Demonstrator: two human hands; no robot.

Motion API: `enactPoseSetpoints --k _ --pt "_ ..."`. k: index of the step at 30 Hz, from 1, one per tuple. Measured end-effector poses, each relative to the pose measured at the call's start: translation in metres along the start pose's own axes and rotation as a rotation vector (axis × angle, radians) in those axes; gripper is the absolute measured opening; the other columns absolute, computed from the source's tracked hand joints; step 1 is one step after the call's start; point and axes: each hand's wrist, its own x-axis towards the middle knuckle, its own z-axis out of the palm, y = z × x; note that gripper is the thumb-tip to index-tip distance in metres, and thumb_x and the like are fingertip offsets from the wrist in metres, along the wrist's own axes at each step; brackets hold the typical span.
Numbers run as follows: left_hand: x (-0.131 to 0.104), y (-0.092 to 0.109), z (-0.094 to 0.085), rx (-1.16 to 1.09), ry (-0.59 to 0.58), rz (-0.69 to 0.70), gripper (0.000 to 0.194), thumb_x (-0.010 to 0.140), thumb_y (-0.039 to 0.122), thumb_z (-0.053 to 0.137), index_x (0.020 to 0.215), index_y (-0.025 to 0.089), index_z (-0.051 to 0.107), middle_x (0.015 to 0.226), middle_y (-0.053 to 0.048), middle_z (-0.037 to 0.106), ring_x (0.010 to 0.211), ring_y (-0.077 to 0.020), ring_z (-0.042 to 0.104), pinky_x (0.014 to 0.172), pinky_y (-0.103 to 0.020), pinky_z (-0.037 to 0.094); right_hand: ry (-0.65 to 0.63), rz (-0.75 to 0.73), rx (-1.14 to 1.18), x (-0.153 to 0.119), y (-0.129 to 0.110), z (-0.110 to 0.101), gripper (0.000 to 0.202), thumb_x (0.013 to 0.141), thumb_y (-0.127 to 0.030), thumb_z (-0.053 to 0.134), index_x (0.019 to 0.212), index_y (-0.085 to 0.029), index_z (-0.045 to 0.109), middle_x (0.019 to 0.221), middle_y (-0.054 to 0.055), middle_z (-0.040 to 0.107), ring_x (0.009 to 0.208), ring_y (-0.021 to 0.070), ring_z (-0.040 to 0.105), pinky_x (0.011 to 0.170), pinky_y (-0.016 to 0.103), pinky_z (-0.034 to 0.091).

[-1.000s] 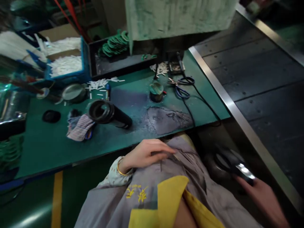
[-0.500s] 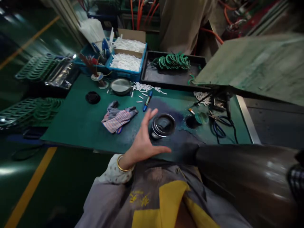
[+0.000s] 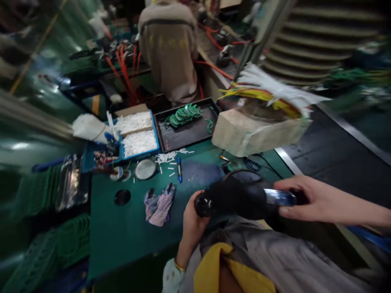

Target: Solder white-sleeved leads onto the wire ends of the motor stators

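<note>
My left hand (image 3: pixel 195 217) is wrapped round a black mug (image 3: pixel 204 204) with a glossy dark opening, raised above the table's near edge. My right hand (image 3: pixel 301 199) grips the shiny silver part (image 3: pixel 279 197) of a large dark rounded object (image 3: pixel 244 195). That object lies across the gap between my hands, close to the mug. Blur and darkness hide its exact kind and whether it touches the mug. Left of my left hand lie striped work gloves (image 3: pixel 160 205), with a blue marker (image 3: pixel 179 169) beyond them.
A round black disc (image 3: pixel 122 197) and a round metal tin (image 3: pixel 146 169) lie on the green table (image 3: pixel 113 228). White tubes fill a blue bin (image 3: pixel 158 138). Green rings sit in a black tray (image 3: pixel 183 140). A pale box (image 3: pixel 232 132) stands behind. Another person (image 3: pixel 171 49) sits beyond.
My left hand was open beside the mug on the table and now holds it. My right hand has come into view, gripping the dark object. The view has shifted.
</note>
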Motion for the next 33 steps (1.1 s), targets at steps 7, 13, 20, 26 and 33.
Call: enactPoseSetpoints --k 7,13,20,26,33 --pt "0.039 -0.032 -0.042 -0.002 -0.049 0.047 0.065 0.094 0.043 0.086 0.149 0.024 0.059 0.147 -0.015 0.071 0.135 -0.0343 0.073 0.116 -0.052 0.061 0.186 -0.094 0.436 -0.021 -0.036 0.04 0.09 0.08 -0.105 0.058 0.086 -0.015 0.062 0.071 0.0 0.051 0.062 0.0098 0.041 0.059 0.027 0.032" --pt "0.067 -0.037 -0.069 0.017 -0.144 0.118 0.072 0.087 0.038 0.086 0.149 0.022 0.055 0.153 -0.018 0.065 0.148 -0.0365 0.062 0.131 -0.059 0.047 0.521 -0.022 0.576 -0.044 -0.051 0.086 0.085 0.079 -0.102 0.063 0.075 -0.017 0.059 0.06 -0.003 0.043 0.057 0.0089 0.036 0.057 0.027 0.028" --pt "0.066 -0.017 -0.092 0.113 -0.269 -0.018 0.094 0.083 0.023 0.084 0.166 0.014 0.04 0.168 -0.026 0.053 0.16 -0.0393 0.052 0.138 -0.058 0.037 0.64 -0.009 0.615 -0.09 -0.077 0.119 0.085 0.075 -0.101 0.069 0.073 -0.017 0.059 0.061 -0.002 0.046 0.056 0.0089 0.038 0.057 0.028 0.03" --pt "0.006 -0.022 -0.124 0.065 -0.263 -0.261 0.067 0.093 0.022 0.075 0.156 0.014 0.054 0.163 -0.025 0.06 0.156 -0.04 0.056 0.135 -0.065 0.039 0.569 -0.006 0.429 -0.106 -0.08 0.125 0.085 0.083 -0.1 0.063 0.08 -0.015 0.068 0.056 0.001 0.051 0.055 0.0117 0.044 0.06 0.03 0.031" --pt "-0.04 0.007 -0.069 -0.308 -0.486 -0.378 0.041 0.094 0.019 0.074 0.134 0.014 0.071 0.14 -0.021 0.077 0.123 -0.0292 0.078 0.119 -0.051 0.059 0.312 0.056 0.226 -0.078 -0.101 0.112 0.093 0.081 -0.105 0.057 0.087 -0.014 0.072 0.057 0.0 0.049 0.054 0.0106 0.04 0.058 0.029 0.028"
